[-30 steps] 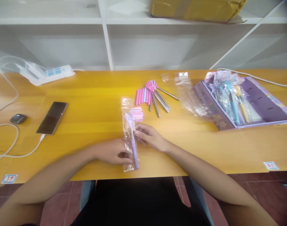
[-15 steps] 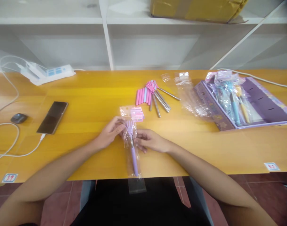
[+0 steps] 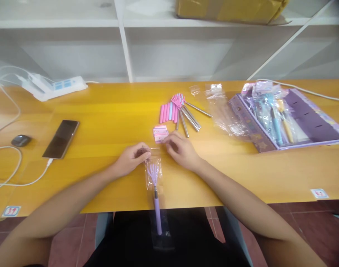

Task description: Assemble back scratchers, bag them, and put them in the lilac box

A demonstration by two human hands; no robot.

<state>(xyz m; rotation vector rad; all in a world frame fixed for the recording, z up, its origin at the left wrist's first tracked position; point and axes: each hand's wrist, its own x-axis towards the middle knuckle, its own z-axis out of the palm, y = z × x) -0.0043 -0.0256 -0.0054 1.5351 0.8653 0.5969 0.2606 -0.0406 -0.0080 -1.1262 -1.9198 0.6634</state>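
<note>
In my left hand (image 3: 132,159), the thumb and fingers pinch the top end of a clear plastic bag (image 3: 149,181). A purple telescopic back scratcher (image 3: 157,211) lies inside this bag, its claw head toward my hands and its handle hanging past the table edge over my lap. A little stack of pink cards (image 3: 160,132) rests on the table just beyond the bag. My right hand (image 3: 183,151) is closed at the right edge of these cards, fingertips on the lower one. The cards still lie flat.
Behind the cards sit pink and blue handles (image 3: 168,113) and metal rods with pink claw heads (image 3: 189,118). Empty clear bags (image 3: 223,115) lie beside a purple display box (image 3: 311,124) holding bagged scratchers. A phone (image 3: 61,139) and power strip (image 3: 60,87) are left.
The bag with the scratcher has slid toward my body, uncovering the pink cards. My right hand has left the bag's side and moved up to the cards. The left hand keeps the bag's top end.
</note>
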